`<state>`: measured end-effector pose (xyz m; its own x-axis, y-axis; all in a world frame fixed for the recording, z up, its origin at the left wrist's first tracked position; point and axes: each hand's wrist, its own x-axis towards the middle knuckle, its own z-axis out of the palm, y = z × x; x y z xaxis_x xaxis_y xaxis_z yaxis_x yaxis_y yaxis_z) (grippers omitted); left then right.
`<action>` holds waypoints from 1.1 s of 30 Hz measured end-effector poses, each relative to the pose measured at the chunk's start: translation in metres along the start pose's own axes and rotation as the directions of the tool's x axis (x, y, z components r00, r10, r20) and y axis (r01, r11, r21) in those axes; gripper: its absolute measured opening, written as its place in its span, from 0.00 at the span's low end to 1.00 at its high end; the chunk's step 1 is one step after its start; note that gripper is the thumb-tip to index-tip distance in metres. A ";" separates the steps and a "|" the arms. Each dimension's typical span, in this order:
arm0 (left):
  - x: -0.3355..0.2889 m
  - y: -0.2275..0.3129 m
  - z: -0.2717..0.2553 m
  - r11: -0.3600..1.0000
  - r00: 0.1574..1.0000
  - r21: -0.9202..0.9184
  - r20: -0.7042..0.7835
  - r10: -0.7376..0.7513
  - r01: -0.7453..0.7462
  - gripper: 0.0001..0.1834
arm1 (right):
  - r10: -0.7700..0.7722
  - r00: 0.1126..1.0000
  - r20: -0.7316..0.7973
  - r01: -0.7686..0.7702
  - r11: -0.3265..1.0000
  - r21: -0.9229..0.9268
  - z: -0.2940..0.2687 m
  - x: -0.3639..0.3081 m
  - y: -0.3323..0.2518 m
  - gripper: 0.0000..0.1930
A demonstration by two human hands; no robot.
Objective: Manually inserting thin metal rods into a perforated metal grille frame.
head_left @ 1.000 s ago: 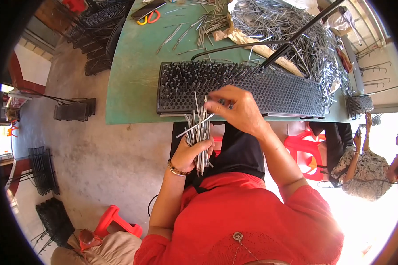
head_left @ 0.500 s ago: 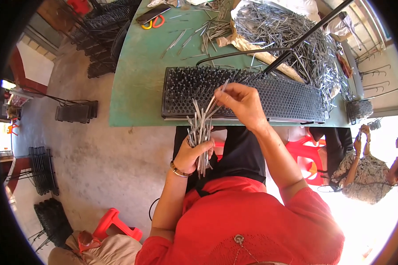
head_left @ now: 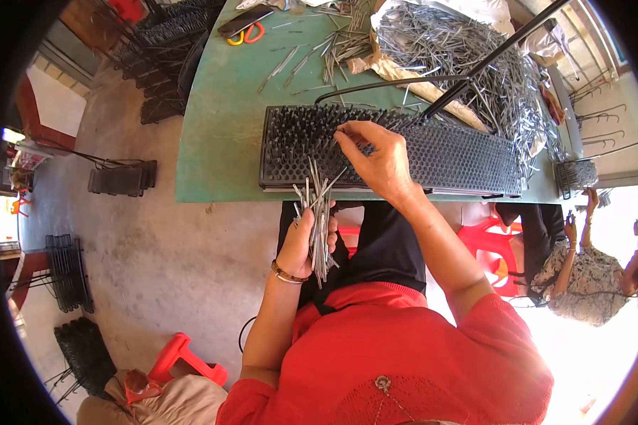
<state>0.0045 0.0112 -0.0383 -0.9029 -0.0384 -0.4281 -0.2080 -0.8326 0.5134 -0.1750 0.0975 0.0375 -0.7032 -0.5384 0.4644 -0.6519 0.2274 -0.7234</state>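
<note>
Left hand [head_left: 296, 244] wrapped around a bundle of metal rods [head_left: 320, 237], whose gripped middle is partly hidden; ends project above and below. Beyond, right hand [head_left: 379, 157] pinched over the black rack [head_left: 468, 161]; any rod between its fingertips cannot be distinguished.

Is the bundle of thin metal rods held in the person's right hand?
No, the left hand is wrapped around the bundle of thin metal rods.
</note>
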 end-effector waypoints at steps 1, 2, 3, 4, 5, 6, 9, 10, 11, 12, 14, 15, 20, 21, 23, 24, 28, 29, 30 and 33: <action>0.000 0.001 0.002 1.000 1.000 -0.001 -0.001 -0.002 0.002 0.28 | 0.002 1.000 0.001 -0.002 1.000 0.000 0.001 0.000 -0.001 0.08; 0.000 0.003 0.005 1.000 0.999 -0.004 -0.046 -0.023 0.023 0.28 | -0.008 1.000 -0.004 0.008 1.000 -0.018 0.001 0.000 -0.002 0.08; 0.000 0.004 0.007 0.999 0.995 -0.008 -0.091 -0.045 0.044 0.28 | -0.018 1.000 -0.008 0.018 0.999 -0.035 0.002 -0.001 -0.003 0.09; 0.002 0.005 0.007 0.999 0.995 -0.008 -0.091 -0.043 0.043 0.28 | -0.019 1.000 -0.008 0.019 0.999 -0.034 0.003 0.000 -0.003 0.09; 0.003 0.005 0.006 0.998 0.993 -0.003 -0.107 -0.057 0.057 0.26 | 0.033 0.999 -0.008 -0.033 0.999 0.003 0.004 0.001 -0.004 0.09; 0.003 0.005 0.006 0.997 0.990 0.001 -0.123 -0.071 0.072 0.24 | 0.086 0.996 -0.006 -0.085 0.996 0.039 0.004 0.001 -0.004 0.10; 0.003 0.004 0.009 0.996 0.986 -0.019 -0.138 -0.094 0.092 0.23 | -0.021 1.000 -0.012 0.020 0.998 -0.052 0.007 -0.001 0.000 0.10; 0.003 0.005 0.009 0.996 0.986 -0.020 -0.139 -0.093 0.091 0.23 | -0.021 1.000 -0.011 0.021 0.998 -0.051 0.006 -0.001 0.000 0.10; 0.002 0.005 0.009 0.995 0.985 -0.002 -0.140 -0.098 0.098 0.22 | -0.037 0.999 0.003 0.037 0.997 -0.074 0.005 -0.001 0.000 0.10; 0.001 0.004 0.008 0.994 0.985 0.015 -0.141 -0.102 0.106 0.22 | -0.053 0.998 0.019 0.054 0.994 -0.098 0.004 0.000 -0.001 0.10; 0.000 0.003 0.009 0.995 0.985 0.007 -0.144 -0.097 0.099 0.22 | -0.043 0.999 0.022 0.045 0.996 -0.076 0.003 0.001 -0.004 0.10; 0.000 0.003 0.009 0.996 0.985 -0.001 -0.146 -0.090 0.091 0.22 | -0.034 0.999 0.024 0.036 0.998 -0.055 0.003 0.001 -0.004 0.10; -0.001 0.007 0.011 0.989 0.986 -0.106 -0.113 -0.119 0.107 0.24 | -0.136 0.989 0.061 0.142 0.985 -0.101 0.003 0.002 0.004 0.08; -0.001 0.007 0.010 0.991 0.986 -0.084 -0.118 -0.115 0.105 0.24 | -0.213 0.975 0.067 0.220 0.965 -0.141 0.002 0.003 0.005 0.08; 0.000 0.005 0.007 0.990 0.988 -0.097 -0.109 -0.111 0.100 0.23 | -0.248 0.969 0.012 0.248 0.961 -0.119 0.001 0.003 0.002 0.07; 0.000 0.005 0.006 0.989 0.989 -0.108 -0.098 -0.107 0.097 0.21 | -0.281 0.958 -0.046 0.276 0.956 -0.100 -0.001 0.002 -0.002 0.06; -0.006 0.003 0.005 0.995 0.994 -0.067 -0.077 -0.077 0.072 0.19 | 0.071 0.978 0.198 -0.089 0.993 0.083 -0.010 -0.013 -0.020 0.08; -0.006 0.003 0.007 0.998 0.995 -0.022 -0.073 -0.068 0.067 0.18 | 0.073 0.978 0.197 -0.090 0.992 0.083 -0.008 -0.016 -0.017 0.08; -0.006 0.003 0.009 0.998 0.996 0.024 -0.069 -0.059 0.061 0.16 | 0.044 0.962 0.270 -0.053 0.998 0.026 -0.006 -0.018 -0.015 0.08; -0.010 0.003 0.015 0.995 0.998 0.098 -0.061 -0.019 0.025 0.14 | 0.010 0.938 0.347 0.008 0.999 -0.051 -0.001 -0.019 -0.015 0.10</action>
<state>0.0078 0.0178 -0.0213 -0.8740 -0.0566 -0.4826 -0.2660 -0.7754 0.5727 -0.1519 0.1050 0.0396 -0.5677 -0.7841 0.2506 -0.6707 0.2642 -0.6931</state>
